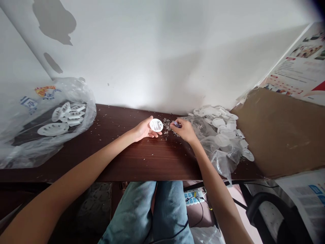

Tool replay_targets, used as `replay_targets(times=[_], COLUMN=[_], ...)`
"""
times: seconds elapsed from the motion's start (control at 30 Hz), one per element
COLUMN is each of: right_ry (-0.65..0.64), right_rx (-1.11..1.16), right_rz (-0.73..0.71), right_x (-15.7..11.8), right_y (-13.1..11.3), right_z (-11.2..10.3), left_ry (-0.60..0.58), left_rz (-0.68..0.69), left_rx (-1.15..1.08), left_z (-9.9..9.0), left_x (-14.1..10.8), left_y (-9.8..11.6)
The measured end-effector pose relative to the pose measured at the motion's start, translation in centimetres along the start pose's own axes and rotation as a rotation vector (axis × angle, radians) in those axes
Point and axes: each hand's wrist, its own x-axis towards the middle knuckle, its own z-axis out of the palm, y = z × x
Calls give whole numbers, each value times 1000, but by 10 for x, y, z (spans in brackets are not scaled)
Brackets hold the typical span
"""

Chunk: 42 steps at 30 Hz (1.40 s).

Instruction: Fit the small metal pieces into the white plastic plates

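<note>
My left hand [144,130] holds a white oval plastic piece [155,125] above the dark brown table, its ribbed or slotted face turned up. To its right, my right hand [186,129] is closed around a small purplish, partly see-through object [177,124]; its kind is hard to make out, as the fingers cover much of it. Between and under the hands lies a heap of tiny pale and dark bits [167,124] on the table. My right hand is close to this heap and apart from the white piece.
A clear plastic bag [88,98] at the left holds several white oval pieces [53,129]. More white pieces [223,139] are piled at the right on crumpled clear plastic, beside a brown cardboard panel [281,128]. A power strip [194,196] with cables sits below the table edge.
</note>
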Motion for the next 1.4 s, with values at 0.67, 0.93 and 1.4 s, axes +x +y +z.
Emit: replay_targets(times=[0.67,0.93,1.4], right_ry=[140,200,242], right_rx=[247,214,253], right_rz=[73,104,80], right_x=[-2,-6,-8], right_y=[-7,-10,-10], right_z=[36,40,46], left_ry=[23,32,-32], left_rz=[64,233,244], left_rx=[-279,-352,-440], left_z=[19,32,36], left_x=[-9,-9,-10], left_y=[1,-8,-14])
